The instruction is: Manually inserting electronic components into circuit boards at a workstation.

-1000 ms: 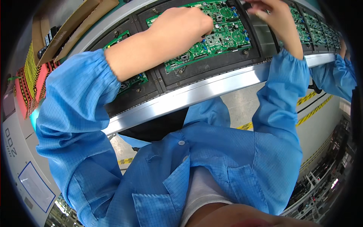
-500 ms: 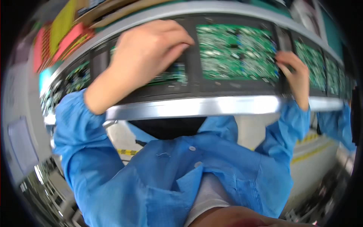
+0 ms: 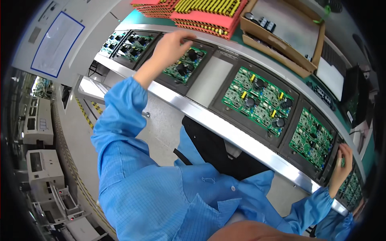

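Observation:
My left hand [image 3: 171,49] is over the far edge of a black carrier [image 3: 186,85] holding a green circuit board [image 3: 177,71] with round black coils. Its fingers are bent, with a gap between thumb and forefinger and nothing visible in them. Further right, my right hand [image 3: 341,165] reaches to the right edge of another carrier, whose board [image 3: 311,138] shows no large black coils. The fingers there are loosely bent; whether they touch the carrier I cannot tell. Between the hands lies a carrier with a board [image 3: 257,100] bearing black coils and yellow parts.
The carriers sit in a row along a metal rail [image 3: 201,114]. Behind it are red trays [image 3: 205,20] with yellow-and-black strips and a cardboard box [image 3: 277,48] with black components. More filled carriers [image 3: 134,46] stand at the left. Another blue sleeve [image 3: 335,225] shows at lower right.
The view has turned, bringing more of the row's left side and the trays into sight. My hands now span more carriers, with the left hand farther left of the coil-free board.

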`<state>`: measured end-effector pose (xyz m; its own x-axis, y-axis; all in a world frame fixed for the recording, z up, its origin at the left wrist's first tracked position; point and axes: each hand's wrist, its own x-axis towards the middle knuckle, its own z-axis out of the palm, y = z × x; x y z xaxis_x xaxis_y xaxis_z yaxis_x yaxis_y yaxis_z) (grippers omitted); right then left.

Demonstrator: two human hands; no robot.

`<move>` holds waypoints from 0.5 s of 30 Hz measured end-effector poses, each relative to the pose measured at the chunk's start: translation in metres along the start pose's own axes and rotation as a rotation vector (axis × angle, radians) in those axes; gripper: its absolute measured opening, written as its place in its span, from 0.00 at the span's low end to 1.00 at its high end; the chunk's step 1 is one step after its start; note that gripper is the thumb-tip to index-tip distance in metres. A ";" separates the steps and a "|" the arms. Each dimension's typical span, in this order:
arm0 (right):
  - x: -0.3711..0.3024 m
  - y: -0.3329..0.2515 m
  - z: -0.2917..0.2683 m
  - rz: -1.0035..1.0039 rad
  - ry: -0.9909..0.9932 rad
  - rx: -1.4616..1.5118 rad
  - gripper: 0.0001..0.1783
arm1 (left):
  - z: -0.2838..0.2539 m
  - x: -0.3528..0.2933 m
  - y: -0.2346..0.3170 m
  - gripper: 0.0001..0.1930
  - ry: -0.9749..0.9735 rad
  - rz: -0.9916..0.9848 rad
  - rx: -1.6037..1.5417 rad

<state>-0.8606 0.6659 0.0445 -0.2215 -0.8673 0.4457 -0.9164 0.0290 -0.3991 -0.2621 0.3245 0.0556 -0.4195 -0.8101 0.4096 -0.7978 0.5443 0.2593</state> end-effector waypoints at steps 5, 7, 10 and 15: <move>0.105 -0.160 0.053 -0.406 -0.169 0.325 0.09 | 0.012 0.051 -0.131 0.20 0.248 -0.048 0.049; 0.140 -0.238 0.081 -0.559 -0.278 0.377 0.12 | 0.022 0.072 -0.148 0.20 0.350 0.013 0.083; 0.190 -0.316 0.145 -0.768 -0.329 0.402 0.13 | 0.041 0.105 -0.152 0.20 0.482 0.204 0.067; 0.277 -0.396 0.286 -0.854 -0.160 0.240 0.17 | 0.058 0.122 -0.147 0.15 0.435 0.232 -0.012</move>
<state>-0.4644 0.2721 0.0972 0.5684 -0.6050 0.5576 -0.6494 -0.7460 -0.1475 -0.2211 0.1326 0.0168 -0.3638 -0.5024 0.7844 -0.6984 0.7043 0.1271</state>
